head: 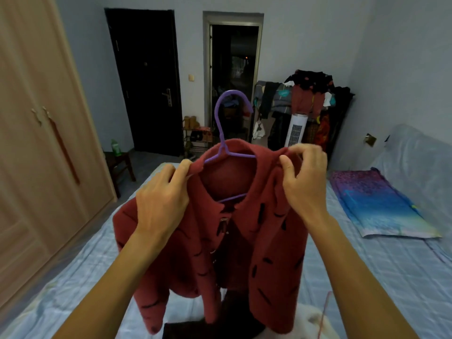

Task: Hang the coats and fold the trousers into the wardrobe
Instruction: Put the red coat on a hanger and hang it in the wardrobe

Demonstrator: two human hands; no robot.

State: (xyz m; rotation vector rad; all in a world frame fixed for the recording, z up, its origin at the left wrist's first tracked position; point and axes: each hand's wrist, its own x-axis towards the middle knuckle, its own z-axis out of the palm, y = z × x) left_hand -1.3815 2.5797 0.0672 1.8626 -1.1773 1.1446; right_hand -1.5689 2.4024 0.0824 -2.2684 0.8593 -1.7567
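Observation:
A red coat (264, 241) with black flecks hangs in the air over the bed, draped on a purple hanger (221, 133) whose hook points up. My left hand (161, 201) pinches the coat's left collar edge by the hanger's shoulder. My right hand (303, 174) pinches the right collar and shoulder with thumb and fingers. The hanger's lower bar shows through the neck opening. A dark garment (208, 329) lies on the bed below the coat, mostly hidden. The wardrobe (41, 133) stands at the left with its doors closed.
The bed (391, 277) with a light blue checked sheet fills the foreground. A purple-blue folded cloth (381, 204) lies at its right. A small wooden stool (119, 165) with a green bottle stands beside the wardrobe. A loaded clothes rack (305, 106) and a white tower fan (296, 130) stand at the back.

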